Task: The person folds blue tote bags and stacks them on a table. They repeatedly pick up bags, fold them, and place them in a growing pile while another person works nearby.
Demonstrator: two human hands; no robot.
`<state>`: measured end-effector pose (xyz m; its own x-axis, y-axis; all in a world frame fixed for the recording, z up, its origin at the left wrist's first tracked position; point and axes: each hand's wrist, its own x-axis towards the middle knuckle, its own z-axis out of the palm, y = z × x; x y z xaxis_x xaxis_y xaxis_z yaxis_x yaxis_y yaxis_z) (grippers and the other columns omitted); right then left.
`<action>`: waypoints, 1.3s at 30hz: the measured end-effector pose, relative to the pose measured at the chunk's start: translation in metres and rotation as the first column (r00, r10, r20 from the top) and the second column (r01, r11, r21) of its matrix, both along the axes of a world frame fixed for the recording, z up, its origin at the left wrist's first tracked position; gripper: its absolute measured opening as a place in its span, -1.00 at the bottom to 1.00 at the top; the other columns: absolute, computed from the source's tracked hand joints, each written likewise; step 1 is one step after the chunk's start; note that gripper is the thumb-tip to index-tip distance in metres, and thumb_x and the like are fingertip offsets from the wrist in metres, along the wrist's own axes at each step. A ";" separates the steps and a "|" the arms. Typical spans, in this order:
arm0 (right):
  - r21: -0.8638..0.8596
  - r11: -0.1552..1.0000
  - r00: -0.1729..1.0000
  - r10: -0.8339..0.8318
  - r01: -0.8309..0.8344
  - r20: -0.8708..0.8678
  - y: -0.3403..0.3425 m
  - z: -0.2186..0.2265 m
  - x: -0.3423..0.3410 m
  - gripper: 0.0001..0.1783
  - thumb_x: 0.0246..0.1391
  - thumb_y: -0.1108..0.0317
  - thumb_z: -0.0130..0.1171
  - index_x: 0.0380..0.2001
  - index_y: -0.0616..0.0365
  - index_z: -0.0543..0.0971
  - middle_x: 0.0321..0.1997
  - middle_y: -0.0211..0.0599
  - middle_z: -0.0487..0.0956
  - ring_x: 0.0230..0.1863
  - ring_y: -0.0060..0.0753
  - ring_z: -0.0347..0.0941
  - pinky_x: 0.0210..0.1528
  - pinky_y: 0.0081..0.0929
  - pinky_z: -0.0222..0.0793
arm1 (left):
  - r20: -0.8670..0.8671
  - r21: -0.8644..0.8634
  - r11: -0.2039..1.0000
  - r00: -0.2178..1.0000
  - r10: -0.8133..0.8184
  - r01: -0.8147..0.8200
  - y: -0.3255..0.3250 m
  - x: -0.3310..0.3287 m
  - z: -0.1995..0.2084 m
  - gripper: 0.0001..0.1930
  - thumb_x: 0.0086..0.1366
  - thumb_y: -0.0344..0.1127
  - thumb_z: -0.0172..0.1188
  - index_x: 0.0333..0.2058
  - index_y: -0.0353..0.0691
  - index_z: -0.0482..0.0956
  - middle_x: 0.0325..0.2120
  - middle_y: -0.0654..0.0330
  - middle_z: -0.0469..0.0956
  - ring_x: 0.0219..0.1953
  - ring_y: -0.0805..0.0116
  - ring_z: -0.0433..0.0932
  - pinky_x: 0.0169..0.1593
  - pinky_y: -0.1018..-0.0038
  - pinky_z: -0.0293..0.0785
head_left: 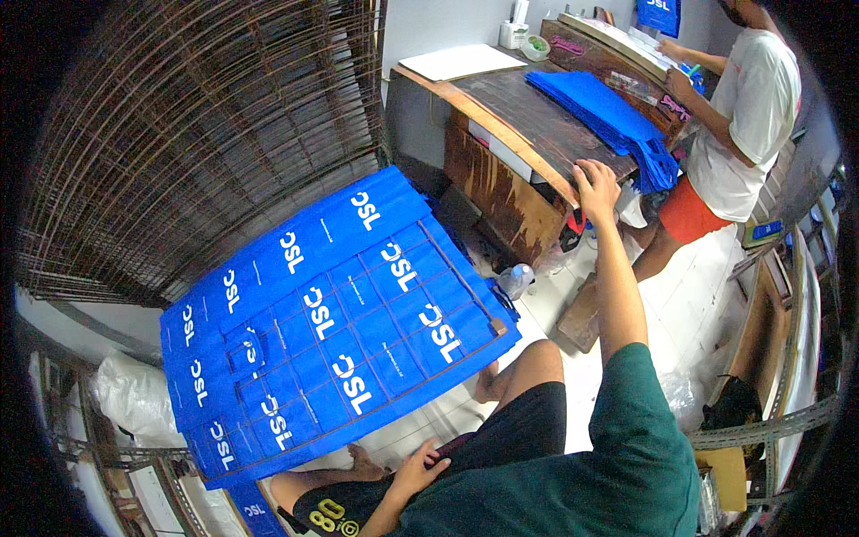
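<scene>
Nearest me, the seated person's left hand (414, 472) rests on the lap, fingers loosely bent; I can't tell whether they hold anything. Just beyond the knees lie printed blue panels (338, 304) with a thin wire frame over them. The right arm reaches out, and the right hand (597, 190) lies at the edge of the wooden tabletop (488, 97), fingers parted and gripping nothing. Near them sits a stack of blue bags (582, 100); farther off stands a co-worker (750, 116).

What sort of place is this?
Likely a small printing workshop: a big wire rack, blue sheets with repeated white prints, and a worn wooden bench holding stacked blue bags.
</scene>
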<state>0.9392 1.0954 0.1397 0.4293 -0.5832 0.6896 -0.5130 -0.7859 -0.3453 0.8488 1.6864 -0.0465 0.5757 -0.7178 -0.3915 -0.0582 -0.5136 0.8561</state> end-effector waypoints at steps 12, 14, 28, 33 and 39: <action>0.143 0.987 0.949 -0.020 0.069 -0.315 0.015 0.010 -0.003 -0.41 0.04 -0.13 -0.18 0.08 -0.08 0.32 0.24 -0.19 0.17 0.27 -0.02 -0.03 0.25 -0.13 -0.16 | -0.113 0.087 0.996 0.993 0.039 -0.029 0.022 -0.003 -0.017 -0.33 0.04 0.09 0.20 0.06 -0.15 0.29 -0.30 0.05 0.52 -0.33 0.26 0.49 -0.22 0.36 0.42; 0.168 0.980 0.902 -0.025 0.107 -0.432 0.027 0.013 0.004 -0.32 0.04 -0.21 -0.27 0.16 -0.08 0.22 0.28 -0.11 0.08 0.31 0.02 -0.12 0.28 -0.11 -0.21 | -0.211 0.063 0.997 0.977 -0.019 0.033 0.029 -0.005 -0.012 -0.32 0.03 0.10 0.20 0.08 -0.11 0.27 -0.24 0.04 0.50 -0.26 0.23 0.49 -0.15 0.35 0.40; 0.198 0.980 0.875 0.076 0.024 -0.478 -0.023 -0.020 -0.006 -0.27 0.08 -0.22 -0.34 0.22 -0.03 0.08 0.33 0.00 -0.13 0.34 0.10 -0.35 0.31 -0.11 -0.32 | 0.038 0.253 0.939 0.967 -0.252 0.234 0.009 -0.002 0.005 -0.09 -0.24 0.25 0.31 0.10 -0.04 0.24 -0.09 0.08 0.44 0.00 0.14 0.39 0.06 0.28 0.28; 0.255 0.967 0.905 0.095 0.015 -0.415 0.000 -0.010 0.001 -0.27 0.08 -0.21 -0.32 0.21 0.02 0.11 0.31 0.10 -0.12 0.32 0.19 -0.33 0.31 -0.11 -0.37 | 0.011 0.320 0.927 0.978 -0.210 0.196 0.014 -0.002 0.003 -0.06 -0.24 0.29 0.29 0.11 -0.06 0.23 -0.07 0.10 0.43 0.01 0.15 0.38 0.07 0.27 0.28; 0.283 0.959 0.914 0.089 0.029 -0.396 0.015 0.001 -0.006 -0.27 0.08 -0.20 -0.31 0.21 0.02 0.11 0.31 0.10 -0.12 0.32 0.18 -0.34 0.31 -0.11 -0.37 | -0.171 0.202 0.974 0.983 -0.068 0.102 0.016 0.001 0.009 -0.08 -0.17 0.30 0.24 0.09 -0.17 0.26 -0.11 0.04 0.45 -0.03 0.18 0.41 0.02 0.32 0.31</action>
<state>0.9334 1.1105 0.1406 0.6543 -0.7074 0.2673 -0.6317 -0.7056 -0.3211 0.8499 1.7026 -0.0376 0.4325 -0.6536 -0.6211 0.0212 -0.6813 0.7317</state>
